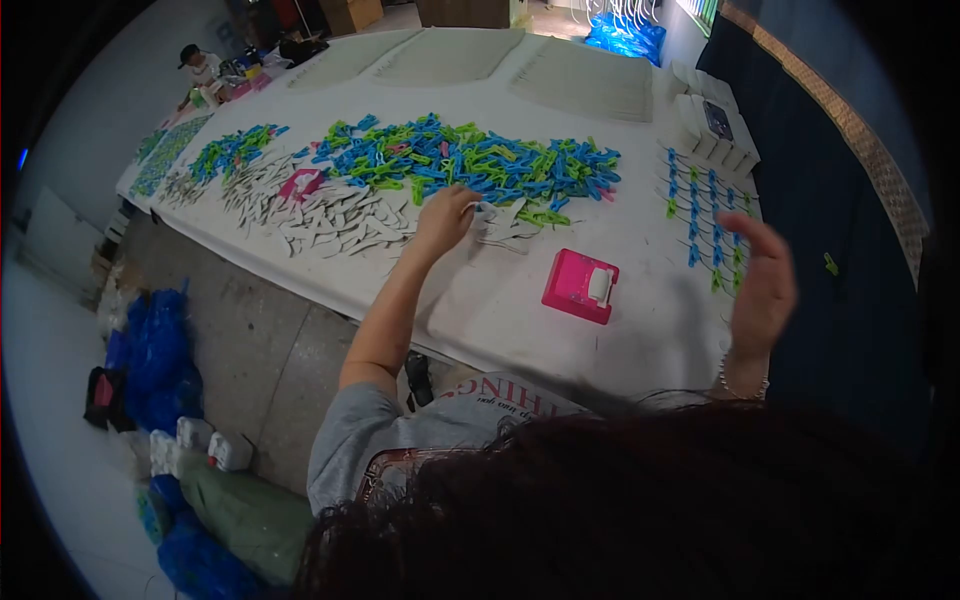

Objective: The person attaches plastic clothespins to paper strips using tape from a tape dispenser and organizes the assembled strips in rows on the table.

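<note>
Left hand (pixel 447 220) is at the edge of the thin, curved, off-white pieces (pixel 350 218) heaped on the white-covered tabletop (pixel 480 310), beside the pile of blue and green plastic clips (pixel 470 160); its fingers are bent, grip on a piece cannot be confirmed; right hand (pixel 763 290) is raised, fingers extended, nothing visibly held; the pieces appear light, smooth, fairly stiff; mid-length pinch advised.
</note>
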The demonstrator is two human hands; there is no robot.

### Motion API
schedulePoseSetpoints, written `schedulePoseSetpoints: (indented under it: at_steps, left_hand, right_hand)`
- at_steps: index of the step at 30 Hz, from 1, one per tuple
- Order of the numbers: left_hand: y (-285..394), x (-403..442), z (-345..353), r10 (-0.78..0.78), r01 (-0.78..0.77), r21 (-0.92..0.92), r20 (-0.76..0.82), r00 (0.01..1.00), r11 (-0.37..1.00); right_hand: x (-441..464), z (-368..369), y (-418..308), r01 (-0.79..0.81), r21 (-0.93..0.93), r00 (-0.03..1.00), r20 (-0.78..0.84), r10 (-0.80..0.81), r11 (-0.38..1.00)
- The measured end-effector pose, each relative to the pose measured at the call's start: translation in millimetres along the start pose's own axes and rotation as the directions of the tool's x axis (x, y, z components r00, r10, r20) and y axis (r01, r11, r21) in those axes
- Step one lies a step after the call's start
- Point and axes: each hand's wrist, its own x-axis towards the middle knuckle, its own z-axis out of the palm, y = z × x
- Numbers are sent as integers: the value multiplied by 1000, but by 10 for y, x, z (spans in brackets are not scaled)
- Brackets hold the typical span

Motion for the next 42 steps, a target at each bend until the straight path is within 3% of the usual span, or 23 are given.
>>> schedulePoseSetpoints:
  at_steps: [1,2,3,4,6,7,9,14,19,21,22,24,29,31,33,34,35,36,37,38,39,40,42]
  left_hand:
    - [-144,-65,187,-4,4,-1,-7,1000,1000]
    - [-256,-120,354,107,-93,133,-104,989,987]
    - [-303,-140,436,227,-173,273,-183,957,946]
    - [-313,-136,430,226,-171,269,-188,956,948]
    - [-353,-150,362,61,-70,158,61,996,985]
    - [-352,-150,323,58,-67,154,62,996,986]
    - [-330,-142,234,-89,69,128,163,983,989]
    - [-368,-136,156,-116,111,36,182,977,993]
    - [-282,-44,57,-147,162,-84,163,976,983]
    - [-165,-18,89,-244,399,-578,328,913,712]
    - [-2,10,55,-230,392,-586,334,914,709]
    - [374,48,-1,-89,416,-723,445,891,552]
    - [990,121,204,91,519,-783,578,811,344]
    - [1125,124,307,149,576,-778,619,771,251]
    - [1241,119,373,92,623,-776,630,771,92]
    - [1249,105,416,100,625,-776,631,770,88]
    - [1236,89,475,166,526,-844,537,827,108]
    - [1250,88,482,232,419,-900,436,870,120]
    - [1251,88,479,234,420,-900,436,869,116]
    - [1243,95,467,265,177,-901,297,917,396]
    - [1236,105,445,335,-88,-776,164,928,625]
    - [1185,89,469,335,-89,-777,162,928,623]
    - [1025,12,616,453,-338,-440,186,872,832]
  right_hand:
    - [-129,154,191,-155,-106,988,-14,154,982]
    - [-243,305,367,-277,-148,961,-18,277,949]
    - [-404,403,625,-351,-125,936,-31,349,928]
    - [-554,481,885,-422,-102,907,-42,420,901]
    - [-761,602,1285,-463,-68,885,-86,458,884]
    - [-844,653,1441,-506,-28,857,-130,499,862]
    - [-979,729,1682,-524,12,837,-174,518,851]
    - [-1225,815,1862,-620,-13,761,-252,597,785]
    - [-1096,717,1847,-400,-397,916,-207,343,826]
    - [-1014,759,1771,-295,-431,954,-175,242,852]
    - [-981,805,1707,-194,-457,980,-138,146,868]
    - [-933,938,1545,-106,-446,993,-86,75,889]
    - [-799,1108,1063,38,-461,996,87,3,886]
    - [-862,987,1115,4,-450,992,111,52,893]
    - [-909,861,1099,-23,-431,985,142,93,902]
    - [-904,803,1063,-147,-371,975,100,197,917]
    - [-900,756,1043,-267,-303,952,64,299,915]
    - [-912,718,1046,-268,-308,952,63,300,913]
    - [-934,687,1060,-302,-275,938,86,336,913]
    - [-955,667,1081,-335,-242,923,110,369,911]
    - [-992,664,1128,-334,-244,923,111,369,910]
    - [-1046,670,1199,-455,-140,884,54,465,880]
    - [-1121,684,1310,-559,-29,829,9,560,828]
